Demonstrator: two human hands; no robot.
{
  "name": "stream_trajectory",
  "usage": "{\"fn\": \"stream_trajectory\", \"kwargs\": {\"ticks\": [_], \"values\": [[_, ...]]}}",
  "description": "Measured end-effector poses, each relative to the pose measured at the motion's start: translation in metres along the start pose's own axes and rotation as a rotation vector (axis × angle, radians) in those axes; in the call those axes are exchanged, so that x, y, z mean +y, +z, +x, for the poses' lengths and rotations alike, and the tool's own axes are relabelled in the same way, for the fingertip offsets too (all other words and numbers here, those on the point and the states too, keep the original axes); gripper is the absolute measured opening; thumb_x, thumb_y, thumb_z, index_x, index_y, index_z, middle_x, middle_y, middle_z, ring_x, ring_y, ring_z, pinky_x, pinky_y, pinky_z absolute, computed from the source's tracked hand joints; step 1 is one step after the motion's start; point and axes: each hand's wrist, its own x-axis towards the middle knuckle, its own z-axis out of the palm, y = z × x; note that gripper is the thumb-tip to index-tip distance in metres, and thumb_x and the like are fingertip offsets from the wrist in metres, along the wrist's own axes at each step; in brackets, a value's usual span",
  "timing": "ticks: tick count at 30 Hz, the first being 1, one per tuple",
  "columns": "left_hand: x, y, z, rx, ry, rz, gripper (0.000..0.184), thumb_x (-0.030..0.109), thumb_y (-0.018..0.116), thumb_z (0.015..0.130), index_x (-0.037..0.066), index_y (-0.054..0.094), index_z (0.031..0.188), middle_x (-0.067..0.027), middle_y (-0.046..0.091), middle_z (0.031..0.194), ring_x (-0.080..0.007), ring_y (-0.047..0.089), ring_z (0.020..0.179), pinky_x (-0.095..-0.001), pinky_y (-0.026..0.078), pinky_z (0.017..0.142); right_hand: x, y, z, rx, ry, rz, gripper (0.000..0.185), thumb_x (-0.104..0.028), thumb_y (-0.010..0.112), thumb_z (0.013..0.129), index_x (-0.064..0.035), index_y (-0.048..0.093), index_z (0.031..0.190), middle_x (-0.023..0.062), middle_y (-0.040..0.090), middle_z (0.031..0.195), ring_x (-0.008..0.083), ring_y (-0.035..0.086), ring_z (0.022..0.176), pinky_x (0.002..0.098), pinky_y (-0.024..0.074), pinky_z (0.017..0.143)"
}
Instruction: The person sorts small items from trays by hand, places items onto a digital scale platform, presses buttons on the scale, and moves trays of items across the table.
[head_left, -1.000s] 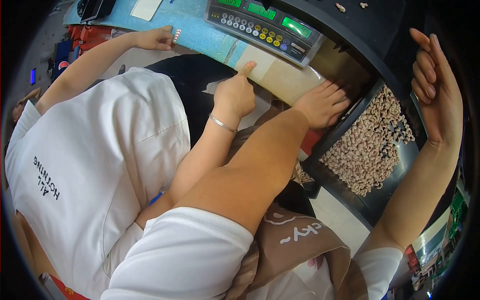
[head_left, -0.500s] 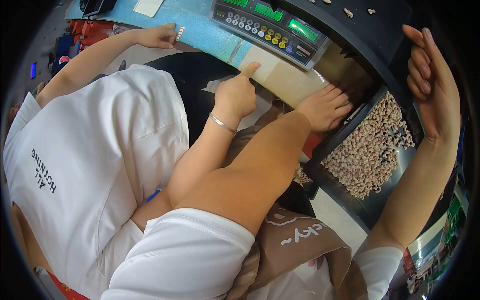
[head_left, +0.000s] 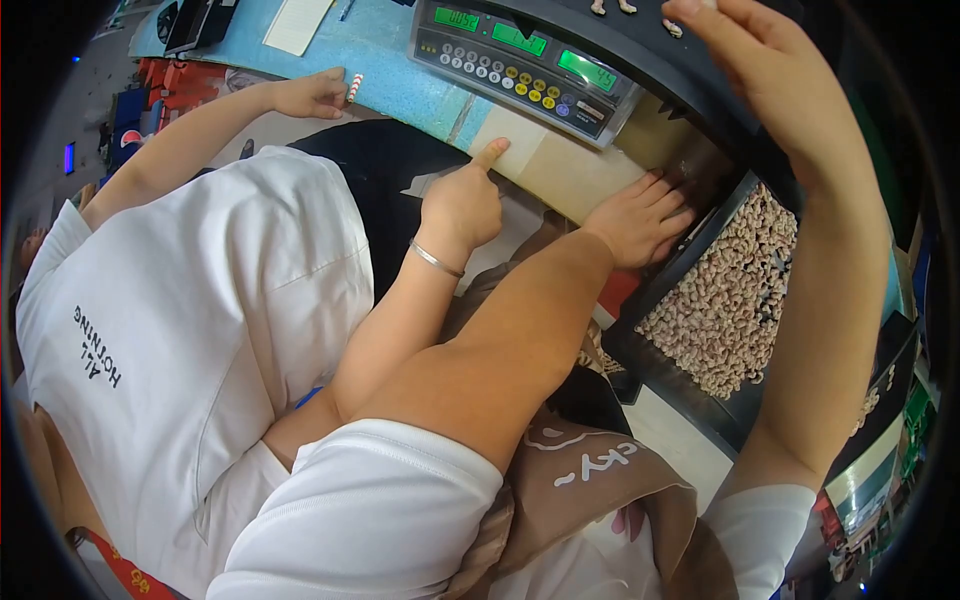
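My left hand [head_left: 640, 218] lies flat with its fingers spread on the pale tabletop, beside the near corner of a black tray [head_left: 690, 375]. Small curled, pinkish-white pieces [head_left: 722, 300] fill much of that tray. My right hand [head_left: 765, 60] reaches over the dark pan [head_left: 560, 30] at the top, its fingertips bent together near the frame edge. A small whitish bit shows at those fingertips, partly cut off by the frame. Several similar curled pieces lie on the pan nearby, one loose piece [head_left: 672, 28] just left of my fingers. A digital scale [head_left: 520, 75] with green lit displays stands beside the pan.
A co-worker in a white shirt [head_left: 200, 300] sits close on my left. Their braceleted hand [head_left: 462, 205] points near the table edge; their other hand [head_left: 310, 95] is by a red-and-white striped stick [head_left: 355, 88]. A notepad [head_left: 297, 25] and pen [head_left: 345, 10] lie farther back.
My right hand has moved up and left from beside the tray to over the pan, its fingers drawing together at a loose piece. My left hand stays flat on the table.
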Motion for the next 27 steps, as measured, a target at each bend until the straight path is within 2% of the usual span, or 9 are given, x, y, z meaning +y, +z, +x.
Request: {"fn": "stream_trajectory", "kwargs": {"ticks": [4,10,13,16,19,22,25,27], "values": [[-0.001,0.000,0.000,0.012,0.005,-0.011,0.052,0.027,0.061,0.068,0.011,0.051,0.116,-0.0124,0.045,0.127,-0.0313,0.039,0.121,-0.0436,0.028,0.106,-0.006,0.001,-0.003,-0.078,0.041,-0.136,0.028,-0.022,0.058,0.090,0.0045,0.063,0.083,0.0028,0.061,0.072,0.0076,0.050,0.062,0.0243,0.0414,0.058],[0.000,0.000,0.001,-0.001,0.003,-0.033,0.049,0.026,0.060,0.068,0.010,0.052,0.113,-0.0136,0.045,0.126,-0.0326,0.038,0.121,-0.0447,0.027,0.106,-0.015,0.001,-0.005,0.014,0.095,-0.109,0.028,-0.022,0.057,0.090,0.0051,0.064,0.088,0.0052,0.062,0.073,0.0094,0.053,0.062,0.0238,0.0427,0.059],[0.001,-0.001,0.000,-0.013,-0.005,-0.033,0.049,0.026,0.060,0.068,0.009,0.052,0.113,-0.0143,0.045,0.126,-0.0332,0.038,0.121,-0.0449,0.027,0.106,-0.020,0.002,-0.007,0.061,0.013,-0.203,0.029,-0.024,0.056,0.090,0.0047,0.064,0.090,0.0066,0.063,0.073,0.0103,0.053,0.062,0.0246,0.0435,0.059],[0.001,-0.001,0.000,-0.018,-0.004,-0.025,0.048,0.026,0.060,0.069,0.009,0.052,0.114,-0.0145,0.045,0.126,-0.0335,0.038,0.121,-0.0451,0.026,0.107,-0.028,0.002,-0.013,0.111,0.161,-0.197,0.031,-0.025,0.056,0.090,0.0048,0.064,0.091,0.0078,0.063,0.073,0.0118,0.054,0.061,0.0251,0.0437,0.060],[0.001,0.000,-0.001,-0.058,-0.016,-0.032,0.048,0.027,0.058,0.070,0.009,0.052,0.115,-0.0147,0.045,0.127,-0.0337,0.037,0.122,-0.0454,0.026,0.107,-0.022,-0.004,-0.010,0.031,0.005,-0.334,0.032,-0.027,0.055,0.090,0.0041,0.064,0.091,0.0087,0.063,0.072,0.0126,0.055,0.061,0.0258,0.0440,0.059],[0.001,0.001,-0.001,-0.035,-0.003,-0.016,0.048,0.028,0.057,0.071,0.010,0.051,0.116,-0.0149,0.045,0.127,-0.0338,0.037,0.123,-0.0458,0.025,0.107,-0.023,-0.004,-0.012,0.074,0.091,-0.280,0.032,-0.027,0.056,0.089,0.0037,0.065,0.090,0.0090,0.063,0.070,0.0130,0.056,0.061,0.0261,0.0438,0.059],[0.001,0.003,-0.001,-0.074,-0.021,-0.022,0.049,0.028,0.057,0.072,0.010,0.051,0.117,-0.0150,0.045,0.127,-0.0338,0.037,0.123,-0.0459,0.025,0.107,-0.020,-0.005,-0.010,0.078,0.008,-0.323,0.032,-0.028,0.055,0.090,0.0030,0.065,0.089,0.0087,0.063,0.069,0.0123,0.055,0.061,0.0267,0.0438,0.059],[0.001,0.003,-0.001,-0.049,-0.007,-0.009,0.049,0.029,0.057,0.072,0.010,0.051,0.117,-0.0149,0.045,0.125,-0.0338,0.037,0.122,-0.0457,0.025,0.107,-0.022,-0.004,-0.011,0.106,0.101,-0.315,0.032,-0.027,0.056,0.089,0.0035,0.065,0.089,0.0086,0.062,0.069,0.0124,0.055,0.061,0.0266,0.0436,0.059]]}}
